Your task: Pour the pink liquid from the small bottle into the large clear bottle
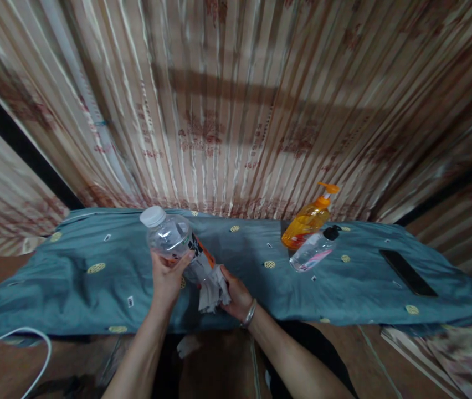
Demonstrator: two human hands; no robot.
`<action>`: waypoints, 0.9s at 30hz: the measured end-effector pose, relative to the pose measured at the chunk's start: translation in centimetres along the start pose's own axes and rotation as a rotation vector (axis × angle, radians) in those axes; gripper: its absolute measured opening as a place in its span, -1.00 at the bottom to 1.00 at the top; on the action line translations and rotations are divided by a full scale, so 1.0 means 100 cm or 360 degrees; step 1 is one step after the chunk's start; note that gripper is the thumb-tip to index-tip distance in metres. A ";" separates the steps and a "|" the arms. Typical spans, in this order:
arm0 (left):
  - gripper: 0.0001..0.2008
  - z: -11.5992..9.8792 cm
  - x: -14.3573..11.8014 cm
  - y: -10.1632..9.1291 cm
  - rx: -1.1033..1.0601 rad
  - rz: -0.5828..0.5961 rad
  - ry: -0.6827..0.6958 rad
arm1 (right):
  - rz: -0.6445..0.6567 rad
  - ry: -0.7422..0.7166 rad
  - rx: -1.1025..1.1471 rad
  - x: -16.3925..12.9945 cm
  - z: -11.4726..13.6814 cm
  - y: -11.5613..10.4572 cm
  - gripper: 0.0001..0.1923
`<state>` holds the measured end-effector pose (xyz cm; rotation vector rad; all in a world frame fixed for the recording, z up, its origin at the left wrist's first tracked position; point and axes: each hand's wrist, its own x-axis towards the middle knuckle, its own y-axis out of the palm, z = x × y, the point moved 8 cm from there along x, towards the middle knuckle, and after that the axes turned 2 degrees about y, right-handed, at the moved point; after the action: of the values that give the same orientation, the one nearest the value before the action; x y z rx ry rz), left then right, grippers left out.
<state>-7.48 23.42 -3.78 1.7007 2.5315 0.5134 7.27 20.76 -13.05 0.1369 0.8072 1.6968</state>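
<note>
Bottle tilts above the blue cloth, my left hand wrapped around its middle to steady it while my right hand pinches a white rag against its base.

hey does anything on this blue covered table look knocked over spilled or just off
No spill shows. The orange pump bottle and the clear bottle with a black cap seem to lean or lie over on the blue cloth, though the wide lens may exaggerate it. The left hand holds a tilted clear bottle; the right hand presses a white cloth to its base.
</note>
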 end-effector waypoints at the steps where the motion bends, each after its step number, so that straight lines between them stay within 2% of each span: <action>1: -0.33 -0.001 0.001 0.000 0.0032 0.0010 0.0015 | -0.0133 -0.0127 -0.0125 0.001 0.008 -0.011 -0.45; 4: -0.29 0.001 -0.003 0.006 0.0131 0.0089 0.0037 | -0.0430 -0.0390 -0.0380 -0.002 0.031 -0.033 -0.42; 7: -0.27 0.010 -0.013 0.018 0.0206 0.0251 0.0022 | -0.0504 -0.0583 -0.0609 -0.011 0.062 -0.028 -0.42; 9: -0.29 0.018 -0.022 0.028 0.0245 0.0377 -0.0004 | -0.0402 -0.0732 -0.0708 -0.022 0.086 -0.011 -0.44; 13: -0.28 0.030 -0.040 0.045 0.0270 0.0652 -0.0090 | -0.0206 -0.1020 -0.0667 -0.055 0.133 0.023 -0.54; 16: -0.25 0.033 -0.050 0.050 0.0294 0.0780 -0.0124 | -0.0185 -0.1079 -0.0764 -0.068 0.154 0.030 -0.49; 18: -0.26 0.031 -0.054 0.050 0.0326 0.0812 -0.0128 | -0.0221 -0.1026 -0.0855 -0.064 0.158 0.025 -0.45; 21: -0.26 0.028 -0.056 0.048 0.0349 0.0833 -0.0132 | -0.0260 -0.0883 -0.0854 -0.045 0.149 0.010 -0.46; 24: -0.19 0.028 -0.053 0.044 0.0329 0.0794 -0.0142 | -0.0294 -0.0782 -0.0784 -0.029 0.130 -0.003 -0.43; 27: -0.25 0.031 -0.044 0.036 0.0307 0.0688 -0.0155 | -0.0304 -0.0705 -0.0805 -0.020 0.106 -0.005 -0.39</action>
<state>-1.88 21.38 -6.25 2.2959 2.2074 0.1974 13.54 23.56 -4.74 0.0779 0.0509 1.5582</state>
